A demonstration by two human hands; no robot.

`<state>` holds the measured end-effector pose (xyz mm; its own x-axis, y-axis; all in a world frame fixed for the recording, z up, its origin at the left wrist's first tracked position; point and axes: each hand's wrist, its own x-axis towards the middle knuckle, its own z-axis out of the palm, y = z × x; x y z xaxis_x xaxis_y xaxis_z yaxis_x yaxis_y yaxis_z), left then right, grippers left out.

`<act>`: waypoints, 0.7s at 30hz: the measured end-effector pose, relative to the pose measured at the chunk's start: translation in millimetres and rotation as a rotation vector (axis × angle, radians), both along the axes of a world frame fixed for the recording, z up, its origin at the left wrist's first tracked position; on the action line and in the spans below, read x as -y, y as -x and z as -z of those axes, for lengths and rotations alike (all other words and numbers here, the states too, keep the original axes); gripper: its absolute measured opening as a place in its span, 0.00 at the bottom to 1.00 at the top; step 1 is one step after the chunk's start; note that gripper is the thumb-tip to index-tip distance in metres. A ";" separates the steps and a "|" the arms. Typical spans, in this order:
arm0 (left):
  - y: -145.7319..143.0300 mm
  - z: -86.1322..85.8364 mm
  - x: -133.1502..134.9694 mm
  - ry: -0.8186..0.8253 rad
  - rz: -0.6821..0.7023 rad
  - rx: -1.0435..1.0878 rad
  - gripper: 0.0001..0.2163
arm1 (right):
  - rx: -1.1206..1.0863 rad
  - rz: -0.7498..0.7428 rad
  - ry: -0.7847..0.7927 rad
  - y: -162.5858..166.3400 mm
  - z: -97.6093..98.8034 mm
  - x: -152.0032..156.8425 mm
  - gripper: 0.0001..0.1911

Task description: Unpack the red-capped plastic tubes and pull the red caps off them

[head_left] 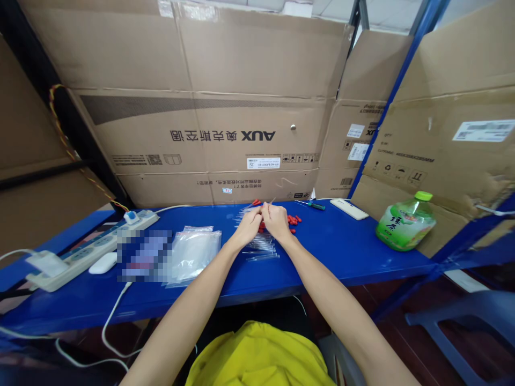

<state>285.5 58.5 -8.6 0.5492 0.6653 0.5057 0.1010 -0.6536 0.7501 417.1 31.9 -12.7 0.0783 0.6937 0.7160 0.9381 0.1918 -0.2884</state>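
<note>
My left hand (249,224) and my right hand (276,220) meet over the middle of the blue shelf (341,252), fingers pinched together. Between them they hold a thin clear tube (269,205) with a small red cap (256,202) at its far end. Below the hands lies a row of several clear tubes (263,247). Loose red caps (293,219) are scattered just right of my right hand.
Clear plastic bags (193,254) lie to the left, beside a power strip (86,249) and a white device (102,263). A green-handled screwdriver (315,205), a white phone (349,209) and a tipped green bottle (405,221) sit to the right. Cardboard boxes (225,128) wall the back.
</note>
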 end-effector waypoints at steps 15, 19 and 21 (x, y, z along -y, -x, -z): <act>-3.9 8.3 -9.2 0.006 -0.011 0.010 0.17 | -0.076 -0.052 0.024 1.8 2.3 -6.7 0.25; -1.6 5.9 -2.7 -0.038 0.012 -0.028 0.14 | -0.239 -0.050 -0.003 -4.3 1.0 -6.5 0.28; -1.1 4.7 -1.2 -0.091 0.041 -0.066 0.14 | -0.301 -0.054 -0.013 -7.3 0.1 -5.2 0.29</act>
<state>286.5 59.6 -13.3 0.6089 0.5947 0.5249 0.1200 -0.7232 0.6801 424.5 37.1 -12.9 0.2514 0.6933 0.6753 0.7993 0.2447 -0.5488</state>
